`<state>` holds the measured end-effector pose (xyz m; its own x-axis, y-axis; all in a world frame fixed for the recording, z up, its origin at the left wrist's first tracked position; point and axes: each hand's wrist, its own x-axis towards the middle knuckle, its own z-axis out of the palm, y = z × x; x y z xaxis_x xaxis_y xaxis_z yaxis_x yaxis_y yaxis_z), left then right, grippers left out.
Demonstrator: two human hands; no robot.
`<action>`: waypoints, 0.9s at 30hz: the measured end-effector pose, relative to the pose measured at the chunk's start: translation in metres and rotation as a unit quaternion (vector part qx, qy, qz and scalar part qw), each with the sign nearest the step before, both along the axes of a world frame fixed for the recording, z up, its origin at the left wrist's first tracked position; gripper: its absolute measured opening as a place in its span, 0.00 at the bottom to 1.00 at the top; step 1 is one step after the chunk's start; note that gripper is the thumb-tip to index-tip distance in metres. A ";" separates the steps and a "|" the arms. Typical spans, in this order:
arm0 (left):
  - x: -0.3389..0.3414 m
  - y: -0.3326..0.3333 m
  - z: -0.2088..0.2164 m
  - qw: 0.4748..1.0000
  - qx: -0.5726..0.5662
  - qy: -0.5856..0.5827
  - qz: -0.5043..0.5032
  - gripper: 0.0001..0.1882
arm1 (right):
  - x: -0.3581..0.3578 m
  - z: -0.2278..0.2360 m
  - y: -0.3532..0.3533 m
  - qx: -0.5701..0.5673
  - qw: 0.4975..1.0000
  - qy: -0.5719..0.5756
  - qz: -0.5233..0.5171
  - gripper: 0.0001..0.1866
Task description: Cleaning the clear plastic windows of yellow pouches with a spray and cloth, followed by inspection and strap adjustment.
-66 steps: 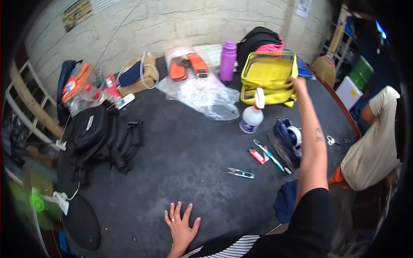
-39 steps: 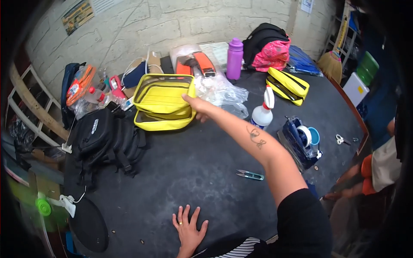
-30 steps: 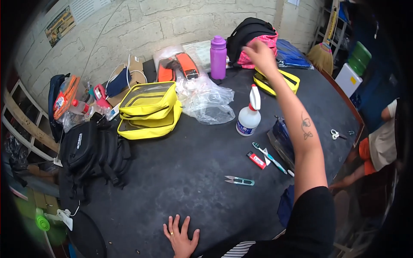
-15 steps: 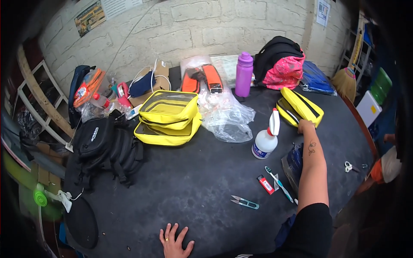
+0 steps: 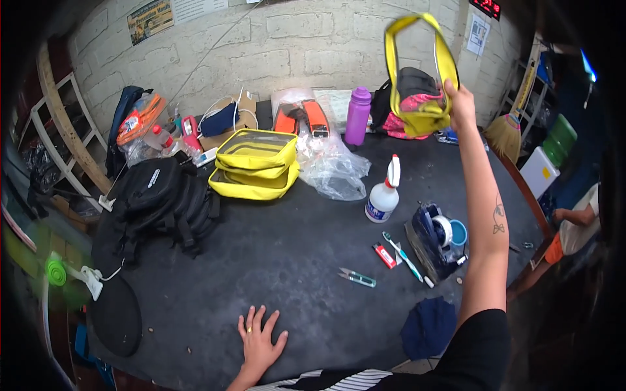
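My right hand [image 5: 462, 107] grips the side of a yellow pouch with a clear panel [image 5: 450, 62], held up in the air at the far right, in front of a black and pink backpack [image 5: 417, 98]. My left hand [image 5: 262, 337] lies flat on the dark table [image 5: 215, 287] near its front edge, fingers spread, a ring on one finger. Two more yellow mesh-topped pouches [image 5: 255, 166] are stacked at the left back. Between my hands lie thread snips [image 5: 357, 277], a red box-like item [image 5: 385, 255] and a toothbrush [image 5: 403, 257].
A white spray bottle [image 5: 381, 201] stands right of centre, beside a dark case with tape rolls [image 5: 430, 241]. A purple bottle [image 5: 357, 117], plastic bag [image 5: 336, 173] and black backpack [image 5: 163, 202] sit farther back and left. Dark blue cloth [image 5: 429, 327] hangs at the front edge. Another person [image 5: 577, 221] is at right.
My right hand has lifted the yellow pouch off the table, up and slightly left. The dark case with tape rolls is now uncovered by my arm. My left hand stays flat on the table.
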<state>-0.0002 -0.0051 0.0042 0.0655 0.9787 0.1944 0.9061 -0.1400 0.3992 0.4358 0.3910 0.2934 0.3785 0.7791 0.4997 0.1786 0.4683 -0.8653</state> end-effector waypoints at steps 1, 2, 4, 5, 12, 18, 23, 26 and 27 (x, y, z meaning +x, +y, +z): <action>-0.001 -0.001 -0.001 1.000 0.011 0.002 -0.001 0.29 | -0.018 0.015 -0.015 0.002 0.995 0.070 0.068 0.17; -0.002 -0.002 0.000 1.000 0.006 0.002 0.005 0.29 | -0.039 0.025 -0.035 0.013 0.981 0.108 0.162 0.16; -0.001 -0.002 -0.001 1.000 0.026 -0.012 0.004 0.30 | -0.070 0.018 -0.072 0.043 0.919 0.175 0.351 0.14; -0.002 -0.006 -0.002 1.000 0.019 -0.012 0.007 0.30 | -0.087 0.005 -0.094 0.062 0.867 0.206 0.450 0.13; -0.034 0.007 0.012 0.828 0.095 -0.540 0.116 0.28 | -0.215 -0.252 -0.254 -0.235 0.775 0.401 0.428 0.13; -0.082 0.022 0.006 0.864 0.038 -0.452 0.220 0.24 | -0.253 -0.307 -0.314 -0.291 0.891 0.163 0.307 0.16; -0.086 0.046 0.021 0.893 0.128 -0.392 0.183 0.20 | -0.238 -0.303 -0.320 -0.262 0.924 0.067 0.270 0.20; -0.085 0.072 0.026 0.904 0.094 -0.406 0.095 0.21 | -0.236 -0.301 -0.331 -0.261 0.918 0.076 0.289 0.23; -0.082 0.079 0.028 0.913 0.061 -0.383 0.125 0.24 | -0.237 -0.299 -0.335 -0.256 0.916 0.074 0.300 0.23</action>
<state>-0.0817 0.0743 0.0322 -0.3585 0.9124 0.1974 0.3768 -0.0520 0.9248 0.1992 0.0556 -0.0055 -0.1601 0.9870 -0.0111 -0.1139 -0.0297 -0.9930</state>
